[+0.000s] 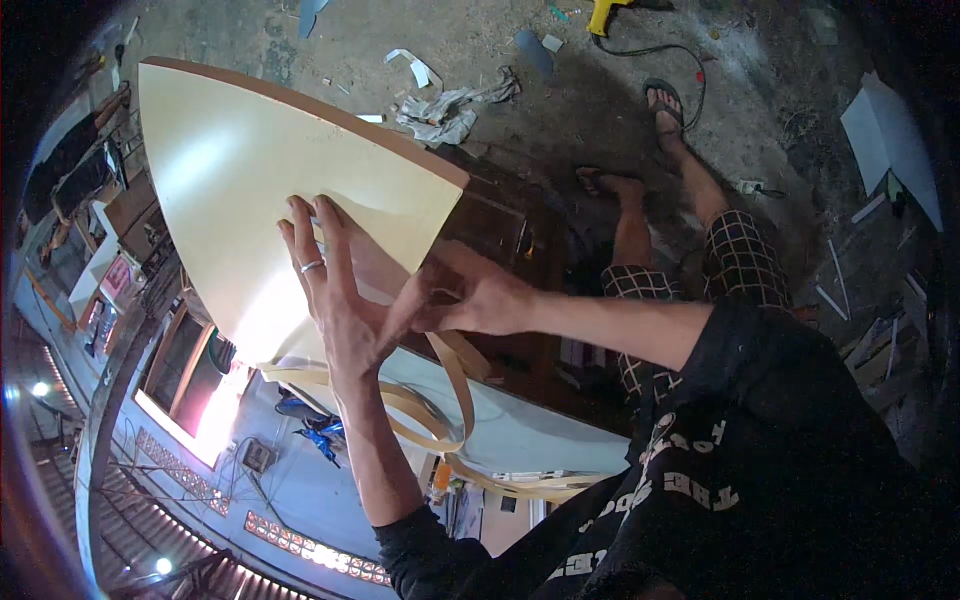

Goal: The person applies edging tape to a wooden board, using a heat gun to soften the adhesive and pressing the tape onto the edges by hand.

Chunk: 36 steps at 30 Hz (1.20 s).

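Observation:
A glossy cream board (230, 150) with a brown edge lies tilted in front of me, coming to a point at the far left. My left hand (340, 290) rests on its face, fingers stretched out and slightly spread, a ring on one finger. At the board's near right corner, my right hand (485, 297) is closed, with its fingers curled in shadow and partly hidden beside my left thumb. A pale edge banding strip (460, 385) runs up to these fingers and hangs in loose loops below the board.
Dark brown furniture (500, 225) stands under the board's right end. A yellow corded tool (603, 15), a crumpled cloth (440, 118) and scattered offcuts lie on the concrete floor. A white sheet (890, 145) is at the far right. A pale blue surface (510, 420) lies beneath my right forearm.

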Tool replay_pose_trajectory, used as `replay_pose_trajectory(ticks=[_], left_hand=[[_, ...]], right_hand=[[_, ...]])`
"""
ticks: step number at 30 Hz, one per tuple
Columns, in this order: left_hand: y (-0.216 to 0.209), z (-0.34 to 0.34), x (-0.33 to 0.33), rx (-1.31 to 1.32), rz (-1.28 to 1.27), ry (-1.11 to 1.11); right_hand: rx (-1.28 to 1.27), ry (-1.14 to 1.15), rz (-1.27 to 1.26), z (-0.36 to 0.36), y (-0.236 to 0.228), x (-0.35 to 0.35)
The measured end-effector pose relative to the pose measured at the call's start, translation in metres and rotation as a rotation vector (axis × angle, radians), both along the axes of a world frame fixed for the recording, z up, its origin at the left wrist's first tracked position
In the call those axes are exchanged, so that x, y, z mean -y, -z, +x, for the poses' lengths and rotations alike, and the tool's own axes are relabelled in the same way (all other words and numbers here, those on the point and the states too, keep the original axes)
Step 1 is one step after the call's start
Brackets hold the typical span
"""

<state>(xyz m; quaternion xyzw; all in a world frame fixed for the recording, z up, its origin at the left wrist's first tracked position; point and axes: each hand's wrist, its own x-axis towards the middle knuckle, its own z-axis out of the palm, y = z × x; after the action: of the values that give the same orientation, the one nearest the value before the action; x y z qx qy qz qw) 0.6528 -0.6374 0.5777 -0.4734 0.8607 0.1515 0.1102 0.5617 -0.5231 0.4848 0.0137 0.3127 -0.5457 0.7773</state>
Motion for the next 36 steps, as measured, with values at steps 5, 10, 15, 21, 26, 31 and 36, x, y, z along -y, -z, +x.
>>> replay_pose_trajectory(ticks=[5, 10, 15, 21, 26, 31, 36], left_hand=[[0.002, 0.008, -0.002, 0.022, -0.017, 0.023], [-0.002, 0.004, 0.0, 0.026, -0.01, 0.03], [0.002, 0.002, 0.0, 0.006, -0.012, 0.01], [0.001, 0.006, -0.001, 0.002, -0.023, 0.033], [0.004, 0.004, -0.003, -0.016, -0.015, 0.018], [0.002, 0.001, -0.002, -0.02, -0.019, 0.022], [0.002, 0.003, -0.003, -0.006, -0.025, 0.011]], right_hand=[[-0.385, 0.243, -0.264, -0.067, 0.046, 0.012], [-1.023, 0.293, -0.861, -0.116, 0.058, 0.053], [-1.022, 0.248, -0.935, -0.125, 0.058, 0.063], [-0.984, 0.181, -0.876, -0.127, 0.049, 0.061], [-0.991, 0.08, -0.89, -0.14, 0.046, 0.066], [-0.948, -0.082, -0.833, -0.157, 0.025, 0.073], [-0.973, -0.218, -0.75, -0.161, 0.01, 0.076]])
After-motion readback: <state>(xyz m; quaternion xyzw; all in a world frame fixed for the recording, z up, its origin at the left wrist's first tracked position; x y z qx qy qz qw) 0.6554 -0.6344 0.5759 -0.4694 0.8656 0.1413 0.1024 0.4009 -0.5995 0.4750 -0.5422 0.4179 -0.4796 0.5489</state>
